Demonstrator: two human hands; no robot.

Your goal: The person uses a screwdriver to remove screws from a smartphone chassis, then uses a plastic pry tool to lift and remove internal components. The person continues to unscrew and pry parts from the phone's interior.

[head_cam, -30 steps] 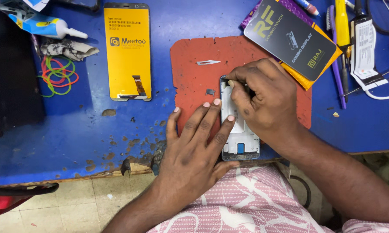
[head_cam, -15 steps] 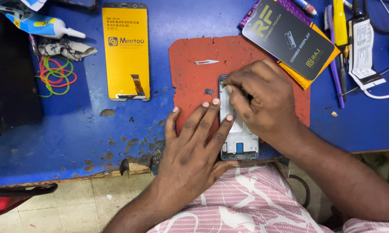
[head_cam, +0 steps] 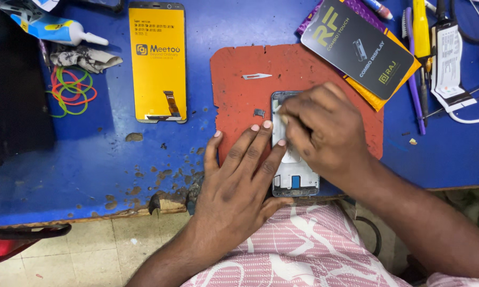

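The phone frame (head_cam: 294, 170) lies on the red mat (head_cam: 239, 101), at its lower right part. The left hand (head_cam: 239, 180) presses flat on the frame's left edge, fingers spread. The right hand (head_cam: 324, 133) covers the frame's top, its grip curled; what it pinches, I cannot tell. A yellow screen box (head_cam: 159, 61) lies left of the mat on the blue desk (head_cam: 91, 159).

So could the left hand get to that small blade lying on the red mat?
Probably yes. The left hand lies flat, fingers on the phone frame, holding nothing. The blade lies bare on the red mat just beyond its fingertips, with nothing between.
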